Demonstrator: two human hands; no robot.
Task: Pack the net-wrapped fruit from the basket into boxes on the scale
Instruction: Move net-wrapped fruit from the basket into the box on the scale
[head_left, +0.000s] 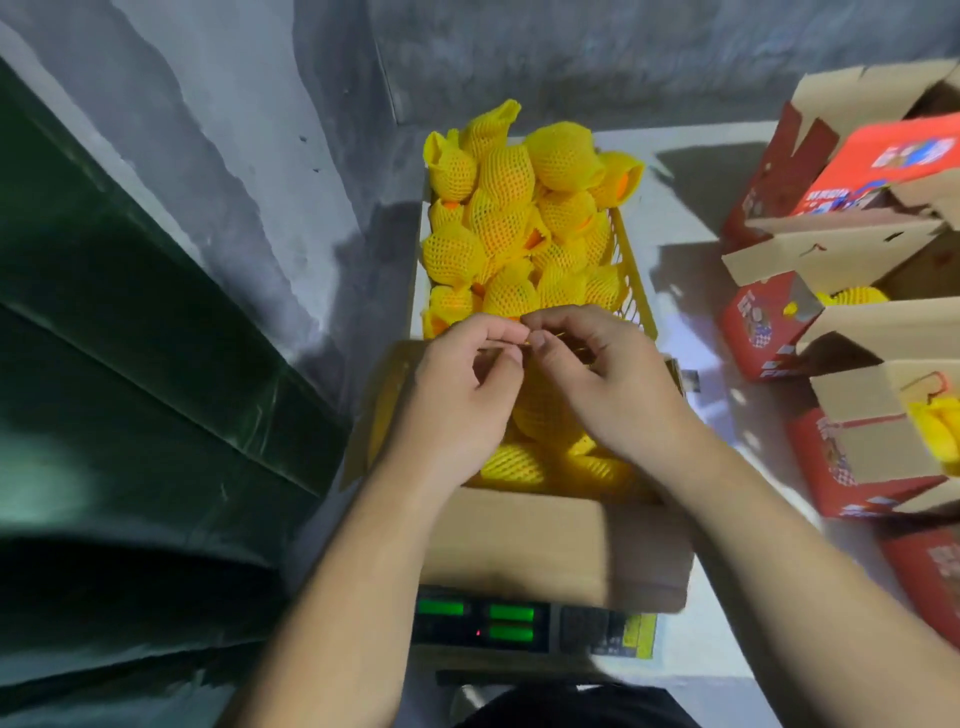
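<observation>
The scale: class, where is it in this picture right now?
In the head view, the scale sits bottom centre, under the open box of netted fruit, its green display nearest the person. The yellow basket lies beyond the box.

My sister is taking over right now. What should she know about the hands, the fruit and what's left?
Left hand and right hand: both pinch a small thin thing between their fingertips, above the open box on the scale; what it is can't be made out.
Done: several net-wrapped fruit already lie in that box.
Left: the yellow basket behind it is piled high with wrapped fruit. Red boxes stand open to the right.
</observation>
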